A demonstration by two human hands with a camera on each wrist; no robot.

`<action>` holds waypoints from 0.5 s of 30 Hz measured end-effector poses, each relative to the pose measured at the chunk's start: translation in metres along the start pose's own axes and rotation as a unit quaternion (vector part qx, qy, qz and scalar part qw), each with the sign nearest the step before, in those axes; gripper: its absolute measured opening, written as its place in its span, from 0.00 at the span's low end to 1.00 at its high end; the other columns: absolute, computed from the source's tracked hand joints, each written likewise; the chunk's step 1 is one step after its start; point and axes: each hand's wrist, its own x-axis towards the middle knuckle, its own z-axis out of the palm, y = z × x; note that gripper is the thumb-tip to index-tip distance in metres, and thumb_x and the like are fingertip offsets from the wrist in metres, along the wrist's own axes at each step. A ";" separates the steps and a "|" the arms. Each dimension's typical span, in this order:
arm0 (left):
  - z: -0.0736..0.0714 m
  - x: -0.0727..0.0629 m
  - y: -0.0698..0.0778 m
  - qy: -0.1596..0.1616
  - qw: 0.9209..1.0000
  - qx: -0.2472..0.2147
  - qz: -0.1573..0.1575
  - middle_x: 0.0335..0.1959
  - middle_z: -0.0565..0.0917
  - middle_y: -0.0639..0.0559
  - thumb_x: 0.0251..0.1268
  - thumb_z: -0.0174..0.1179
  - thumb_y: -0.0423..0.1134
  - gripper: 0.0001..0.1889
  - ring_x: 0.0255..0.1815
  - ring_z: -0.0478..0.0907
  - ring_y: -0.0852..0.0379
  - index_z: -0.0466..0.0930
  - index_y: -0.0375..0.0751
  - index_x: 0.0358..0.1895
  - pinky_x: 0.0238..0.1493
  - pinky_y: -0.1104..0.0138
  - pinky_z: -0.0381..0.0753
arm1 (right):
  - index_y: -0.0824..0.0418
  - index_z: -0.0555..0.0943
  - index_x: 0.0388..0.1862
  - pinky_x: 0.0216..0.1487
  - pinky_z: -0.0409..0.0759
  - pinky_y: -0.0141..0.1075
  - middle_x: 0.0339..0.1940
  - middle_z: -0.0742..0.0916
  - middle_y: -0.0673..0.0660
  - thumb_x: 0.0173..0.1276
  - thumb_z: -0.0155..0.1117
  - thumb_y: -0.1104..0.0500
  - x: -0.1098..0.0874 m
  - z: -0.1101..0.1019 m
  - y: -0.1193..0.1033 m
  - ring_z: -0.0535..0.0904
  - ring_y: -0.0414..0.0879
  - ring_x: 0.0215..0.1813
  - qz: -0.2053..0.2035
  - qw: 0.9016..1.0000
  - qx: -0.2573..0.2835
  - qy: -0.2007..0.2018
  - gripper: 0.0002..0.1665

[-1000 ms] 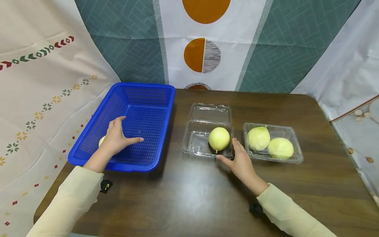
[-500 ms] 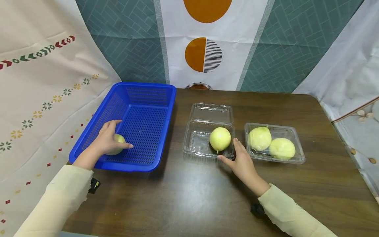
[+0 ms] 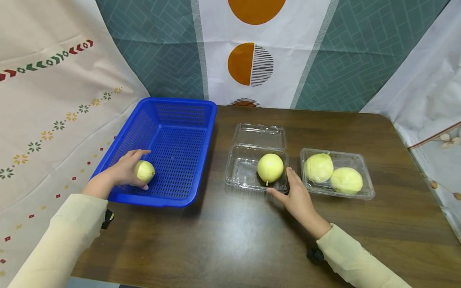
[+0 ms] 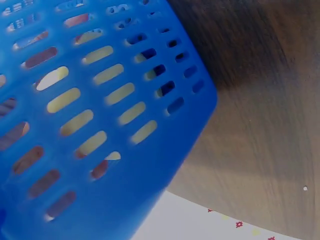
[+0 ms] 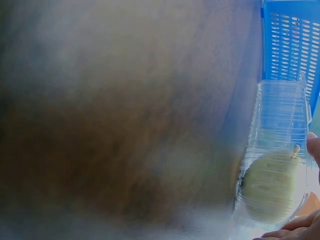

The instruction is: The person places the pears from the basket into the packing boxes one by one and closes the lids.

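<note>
In the head view, my left hand point(image 3: 124, 170) reaches into the blue plastic basket point(image 3: 205, 148) and grips a pale yellow-green pear point(image 3: 145, 172) near its front left corner. Thumb and fingers lie on opposite sides of the fruit. The left wrist view shows the slotted basket wall point(image 4: 145, 175), with yellow fruit behind it. A clear plastic box point(image 3: 245, 172), lid folded back, stands mid-table with one pear point(image 3: 270, 168) in its right half. My right hand point(image 3: 299, 198) touches that box's near right corner, thumb at the front, fingers along the side. The right wrist view shows its thumb point(image 5: 314, 147) at the rim.
A second clear box point(image 3: 368, 188) stands right of my right hand with two pears point(image 3: 346, 181) in it. Brown wooden table point(image 3: 230, 248) extends in front. Patterned cloth point(image 3: 173, 52) hangs along the back and both sides.
My left hand has moved left and down inside the basket and closed around the pear. The right hand stays at the box corner. The view has shifted slightly.
</note>
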 end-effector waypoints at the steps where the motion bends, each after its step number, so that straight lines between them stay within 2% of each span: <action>1: 0.001 0.000 -0.001 0.004 1.000 0.003 0.004 0.63 0.58 0.20 0.25 0.81 0.40 0.58 0.61 0.55 0.18 0.56 0.33 0.68 0.52 0.31 0.62 | 0.77 0.54 0.71 0.67 0.59 0.60 0.71 0.62 0.74 0.58 0.71 0.46 0.000 0.000 0.000 0.57 0.66 0.73 0.000 1.000 0.000 0.000 0.56; 6: 0.000 0.000 -0.002 -0.007 1.000 0.015 0.004 0.62 0.60 0.20 0.23 0.81 0.34 0.58 0.59 0.58 0.20 0.57 0.35 0.67 0.50 0.32 0.64 | 0.77 0.54 0.71 0.67 0.59 0.60 0.71 0.62 0.74 0.58 0.71 0.47 0.000 -0.001 0.000 0.56 0.66 0.73 -0.002 1.000 0.002 0.001 0.56; 10: -0.003 0.001 0.000 -0.040 0.999 0.026 -0.005 0.61 0.62 0.21 0.23 0.81 0.33 0.58 0.58 0.61 0.22 0.56 0.34 0.68 0.49 0.35 0.68 | 0.77 0.54 0.71 0.67 0.59 0.60 0.71 0.62 0.74 0.58 0.71 0.47 0.000 -0.001 0.000 0.57 0.66 0.73 -0.002 1.000 0.001 0.003 0.55; 15: -0.002 0.002 -0.003 -0.047 0.997 0.054 0.014 0.53 0.70 0.24 0.22 0.80 0.31 0.54 0.52 0.69 0.27 0.60 0.32 0.64 0.47 0.39 0.71 | 0.77 0.55 0.70 0.67 0.59 0.60 0.71 0.63 0.75 0.57 0.71 0.48 0.000 -0.001 -0.001 0.57 0.66 0.72 -0.001 1.000 -0.002 0.005 0.55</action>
